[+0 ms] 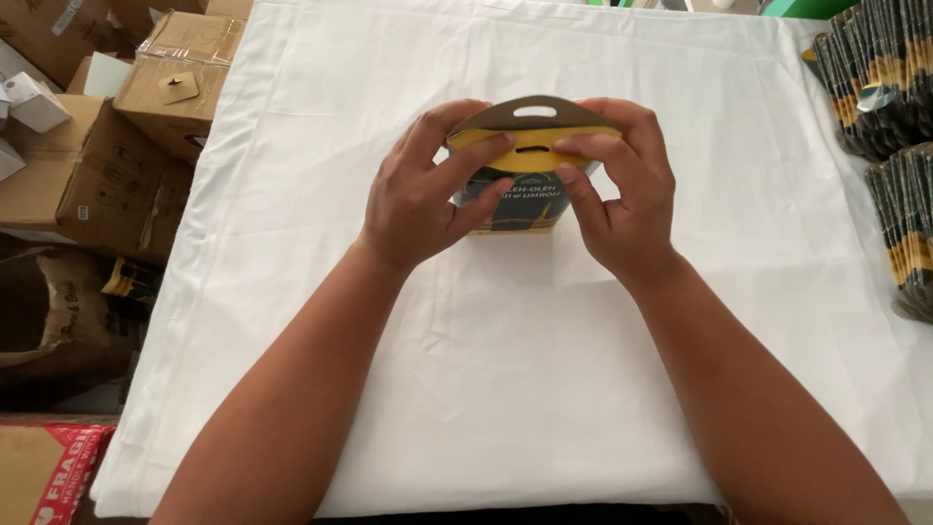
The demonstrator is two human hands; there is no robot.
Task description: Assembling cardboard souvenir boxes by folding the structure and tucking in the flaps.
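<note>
Several brown cardboard cartons [146, 107] heaped at far left, beside the white-clothed worktop [486, 389]. One left hand [423, 199] and one right hand [617, 190], both clasped around one small yellow-and-dark cardboard carry box with a slotted handle [530, 122], mid-worktop. Two stacks of flat dark-and-yellow box blanks [889, 136] at right edge.
</note>
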